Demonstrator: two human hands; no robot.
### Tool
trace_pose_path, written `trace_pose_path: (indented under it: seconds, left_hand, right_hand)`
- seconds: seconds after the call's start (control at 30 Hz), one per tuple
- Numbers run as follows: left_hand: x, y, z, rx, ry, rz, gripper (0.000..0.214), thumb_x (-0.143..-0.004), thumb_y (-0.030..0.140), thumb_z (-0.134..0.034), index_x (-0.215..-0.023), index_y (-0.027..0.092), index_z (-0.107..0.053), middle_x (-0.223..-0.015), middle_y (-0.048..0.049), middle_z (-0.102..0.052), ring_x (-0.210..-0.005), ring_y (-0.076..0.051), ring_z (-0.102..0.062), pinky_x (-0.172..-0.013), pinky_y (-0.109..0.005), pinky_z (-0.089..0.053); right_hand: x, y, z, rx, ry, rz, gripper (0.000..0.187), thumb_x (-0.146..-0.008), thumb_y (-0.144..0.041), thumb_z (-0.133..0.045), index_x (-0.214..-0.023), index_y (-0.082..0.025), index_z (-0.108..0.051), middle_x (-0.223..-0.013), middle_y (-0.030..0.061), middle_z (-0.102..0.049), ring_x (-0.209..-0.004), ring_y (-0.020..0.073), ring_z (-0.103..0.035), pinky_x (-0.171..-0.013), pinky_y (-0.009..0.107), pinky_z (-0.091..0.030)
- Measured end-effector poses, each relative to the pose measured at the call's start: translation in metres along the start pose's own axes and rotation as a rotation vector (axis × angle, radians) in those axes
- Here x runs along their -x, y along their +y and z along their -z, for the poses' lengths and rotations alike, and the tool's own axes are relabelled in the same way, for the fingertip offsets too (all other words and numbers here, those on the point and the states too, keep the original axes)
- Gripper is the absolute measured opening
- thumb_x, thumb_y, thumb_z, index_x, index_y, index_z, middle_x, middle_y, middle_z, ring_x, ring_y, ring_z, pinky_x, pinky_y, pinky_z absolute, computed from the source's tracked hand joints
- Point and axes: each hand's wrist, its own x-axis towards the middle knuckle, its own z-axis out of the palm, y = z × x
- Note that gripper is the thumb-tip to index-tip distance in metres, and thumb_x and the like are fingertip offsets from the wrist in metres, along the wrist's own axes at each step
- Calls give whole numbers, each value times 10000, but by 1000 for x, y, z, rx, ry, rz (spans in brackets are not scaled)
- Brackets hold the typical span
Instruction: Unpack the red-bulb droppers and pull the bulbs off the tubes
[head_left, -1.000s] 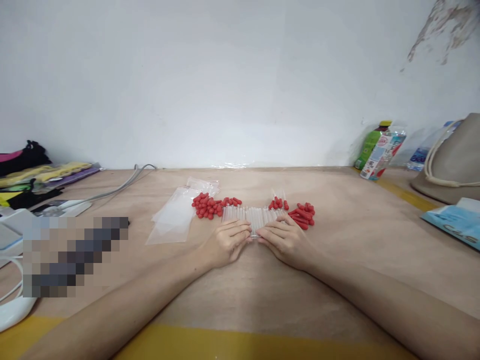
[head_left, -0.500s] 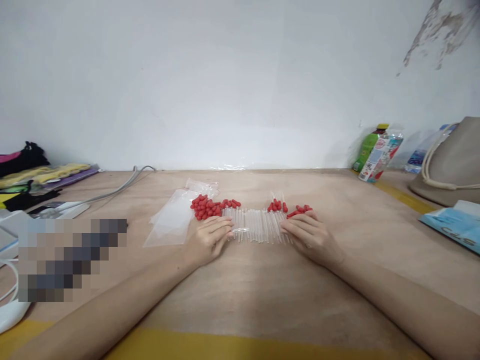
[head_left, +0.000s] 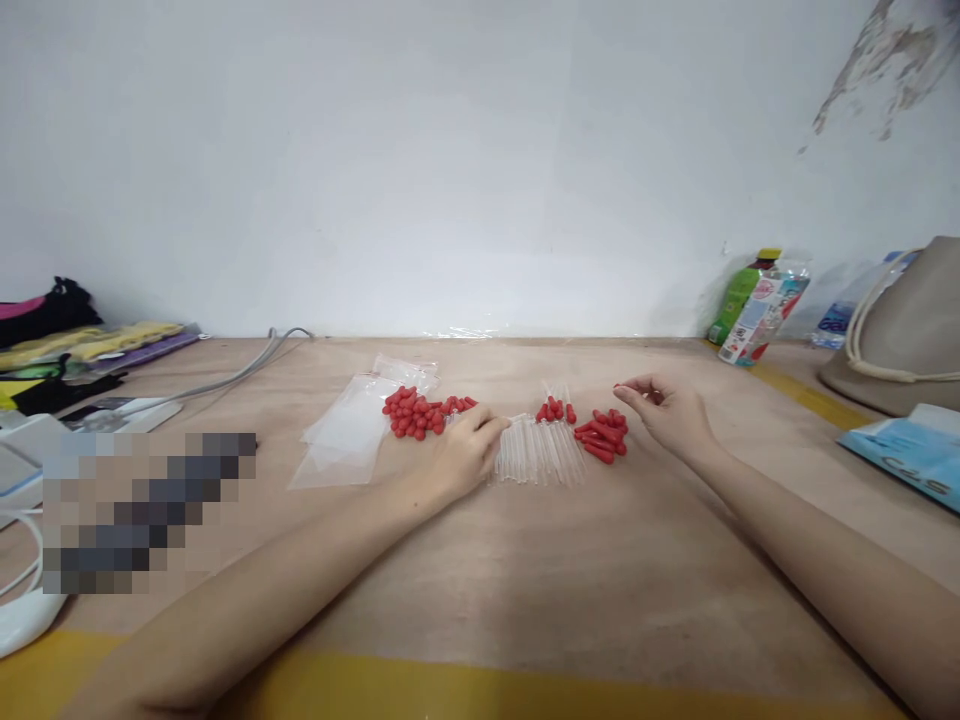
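Note:
A row of thin clear tubes (head_left: 536, 452) lies side by side on the wooden table. At the left end of that row is my left hand (head_left: 466, 455), its thumb and fingertips pinched together on a clear tube that is mostly hidden. My right hand (head_left: 666, 412) is raised a little farther back on the right, with a small red rubber bulb (head_left: 617, 387) between thumb and forefinger. Just left of it lies a small heap of red bulbs (head_left: 602, 436). A larger heap of red bulbs (head_left: 417, 412) is behind my left hand. Behind the tubes are several tubes with red bulbs (head_left: 555, 410).
Flat clear plastic bags (head_left: 346, 425) lie left of the larger heap. A grey cable (head_left: 240, 373) and folded cloths (head_left: 112, 342) are on the left. At the right stand bottles (head_left: 757, 308), a beige bag (head_left: 907, 320) and a blue packet (head_left: 911, 450).
My right hand has left the tubes and moved right and back, now pinching a red bulb. My left hand has shifted right and slightly back along the tube row.

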Motion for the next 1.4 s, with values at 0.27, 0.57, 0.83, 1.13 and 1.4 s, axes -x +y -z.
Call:
trace_pose_path:
  seconds: [0.27, 0.57, 0.83, 1.13, 1.4]
  left_hand:
    - [-28, 23, -33, -94, -175, -57, 275, -772, 21, -380, -983, 138, -513, -890, -73, -555, -815, -193, -557, -711, -324, -484]
    - [-29, 37, -22, 97, -161, 35, 361, -830, 322, -469, -1126, 116, -470, -978, -118, -597, -895, -234, -572, -790, -368, -472]
    - [-5, 32, 2, 131, -244, -99, 687, -699, 592, -560, -1215, 149, -462, -1234, -135, -506, -1150, -277, -442, -977, -445, -332]
    - [-4, 37, -12, 101, -295, -20, 321, -841, 357, -474, -1104, 187, -544, -1163, -79, -579, -1131, -215, -489, -1047, -469, -219]
    - [0, 39, -10, 33, -179, -8, 400, -850, 391, -453, -1193, 188, -490, -1217, -85, -541, -1192, -228, -425, -1054, -453, -222]
  right_hand:
    - [5, 12, -7, -99, -63, -105, 299, -679, -376, -585, -855, -140, -638, -694, 51, -622, -566, 131, -528, -523, 260, -426]
    - [8, 8, -10, -11, -75, 40, 292, -632, -386, -612, -822, -166, -579, -670, 17, -613, -472, 86, -398, -461, 231, -348]
    - [11, 3, -9, 68, -72, 22, 308, -693, -483, -574, -770, -188, -617, -666, 13, -614, -495, 110, -444, -472, 243, -329]
    - [-9, -13, -13, 193, -38, 16, 266, -725, -427, -512, -676, -186, -614, -641, 18, -615, -566, 139, -516, -547, 257, -355]
    - [-24, -65, -56, 610, -389, -99, 341, -704, -505, -485, -669, -199, -632, -702, 48, -645, -762, 215, -580, -739, 346, -348]
